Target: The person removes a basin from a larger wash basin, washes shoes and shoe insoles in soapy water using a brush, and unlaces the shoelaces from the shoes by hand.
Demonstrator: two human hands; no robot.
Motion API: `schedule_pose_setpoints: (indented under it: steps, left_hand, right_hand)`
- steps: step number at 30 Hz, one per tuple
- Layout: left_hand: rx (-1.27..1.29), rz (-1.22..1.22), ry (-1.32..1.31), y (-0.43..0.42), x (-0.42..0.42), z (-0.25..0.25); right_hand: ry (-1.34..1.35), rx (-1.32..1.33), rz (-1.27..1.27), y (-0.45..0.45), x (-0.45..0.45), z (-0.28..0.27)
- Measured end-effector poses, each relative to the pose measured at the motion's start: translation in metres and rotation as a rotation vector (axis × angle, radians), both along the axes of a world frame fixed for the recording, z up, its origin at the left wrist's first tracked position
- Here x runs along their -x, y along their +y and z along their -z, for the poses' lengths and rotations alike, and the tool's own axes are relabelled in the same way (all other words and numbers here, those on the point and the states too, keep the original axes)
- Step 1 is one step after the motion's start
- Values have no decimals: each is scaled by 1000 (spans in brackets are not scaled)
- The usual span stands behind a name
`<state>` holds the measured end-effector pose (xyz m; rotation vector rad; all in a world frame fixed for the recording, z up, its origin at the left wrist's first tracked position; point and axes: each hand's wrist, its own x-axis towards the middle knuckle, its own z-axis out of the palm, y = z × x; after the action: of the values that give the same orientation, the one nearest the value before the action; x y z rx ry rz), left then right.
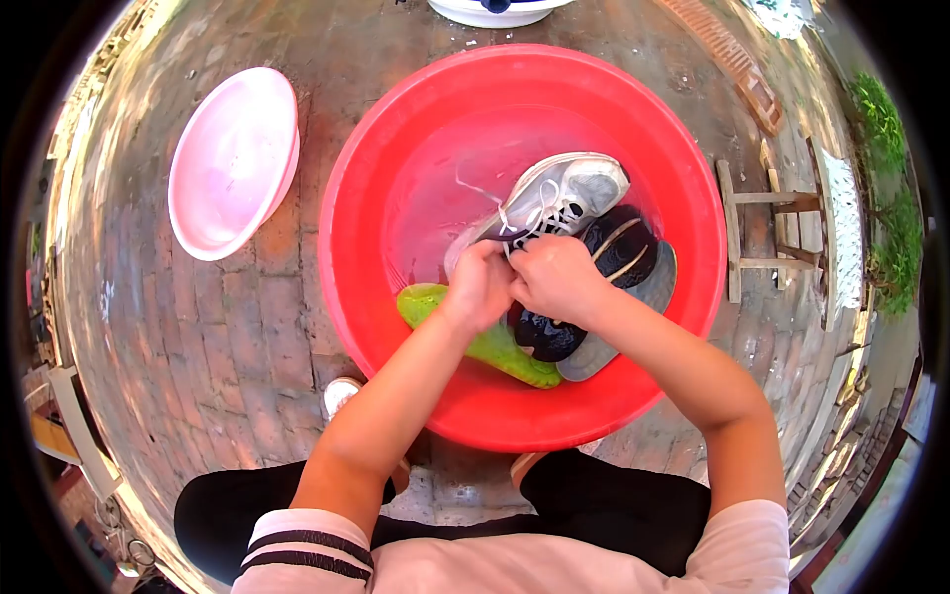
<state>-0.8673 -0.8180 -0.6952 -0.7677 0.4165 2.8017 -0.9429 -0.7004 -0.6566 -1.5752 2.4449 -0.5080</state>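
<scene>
A grey-and-white sneaker (591,185) with loosened laces lies in the large red basin (348,247), its toe pointing up and right. Over its opening, my left hand (480,287) and my right hand (557,277) meet, fingers closed in a pinch at the shoelace (547,215). The fingertips partly hide the lace's end. Below my right hand lies a dark wet shoe (628,243), partly covered by the hand and forearm. A grey sole-shaped piece (655,287) is beside it. Under my left wrist is a lime-green sole-shaped piece (500,348).
A pink basin (233,163) sits on the brick paving to the left. At the top edge is part of a white basin (495,14). A wooden stool (782,262) lies on its side at right. Green plants (886,198) grow along the far right.
</scene>
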Motion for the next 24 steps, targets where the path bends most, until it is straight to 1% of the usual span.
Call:
schedule_pose_setpoints:
  steps: [3, 6, 7, 9, 10, 13, 14, 17, 18, 19, 21, 24]
  left_hand:
    - [-6, 24, -96, -3, -4, -5]
    - [-11, 41, -67, -5, -8, 11]
    - [-11, 45, -47, -5, -8, 18]
    - [69, 61, -27, 4, -10, 23]
    - [114, 67, -16, 7, -10, 25]
    - [130, -5, -24, 10, -7, 15]
    - [87, -19, -4, 9, -7, 17]
    - [-6, 32, 40, 2, -6, 19]
    - [26, 23, 50, 4, -6, 17]
    - [26, -9, 2, 5, -5, 15]
    - [27, -75, -95, 3, 2, -12]
    - [31, -2, -85, -6, 4, 2]
  right_hand:
    - [-71, -87, -121, -1, -1, -14]
    - [-136, -175, -119, 2, 7, -19]
    - [-96, -179, -49, 7, 11, -14]
    - [-20, -192, 83, 18, 17, -5]
    - [-27, -186, 117, 23, 21, -1]
    - [-14, -90, 111, 22, 14, -9]
    - [-51, -20, 166, 18, 6, -14]
    - [-196, 112, 263, 9, -5, -3]
    - [-227, 107, 276, 7, -4, 0]
    - [-258, 102, 288, 4, -1, 2]
    - [-306, 89, 275, 1, 7, 4]
    - [-401, 30, 228, -2, 16, 1]
